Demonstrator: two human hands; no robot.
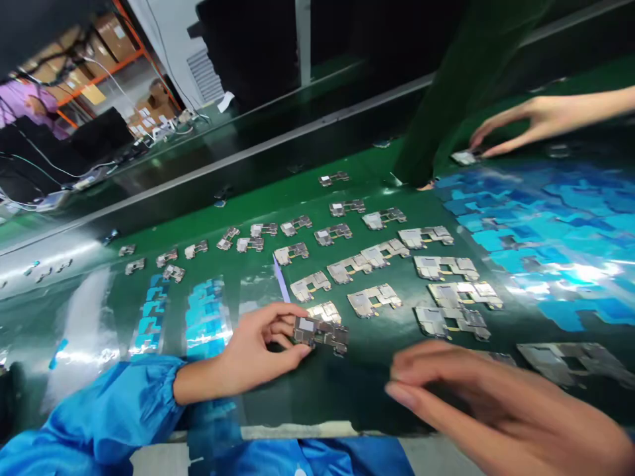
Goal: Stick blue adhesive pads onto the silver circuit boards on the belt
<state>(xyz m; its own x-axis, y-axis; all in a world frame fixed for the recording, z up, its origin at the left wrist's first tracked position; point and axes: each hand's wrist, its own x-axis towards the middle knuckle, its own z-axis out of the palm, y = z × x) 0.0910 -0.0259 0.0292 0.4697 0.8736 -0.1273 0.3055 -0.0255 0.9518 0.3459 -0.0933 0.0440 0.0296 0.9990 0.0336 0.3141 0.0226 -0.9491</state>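
Observation:
My left hand [253,347] pinches a small metal-shielded circuit board [320,334] between thumb and fingers, just above the green conveyor belt [317,396]. Another board [324,312] lies right behind it. My right hand [496,410] is blurred at the lower right and shows nothing in its fingers. Its nearest board [570,363] lies on the belt to its right, partly beyond the fingertips. Several similar boards [372,301] lie in loose rows across the belt.
A co-worker's hand [550,119] touches a board [465,157] at the far right. Blue film sheets [546,225] cover the belt's right part, and blue film strips [207,317] lie at left. A metal rail [238,165] runs along the far edge, with shelved cartons [104,59] beyond.

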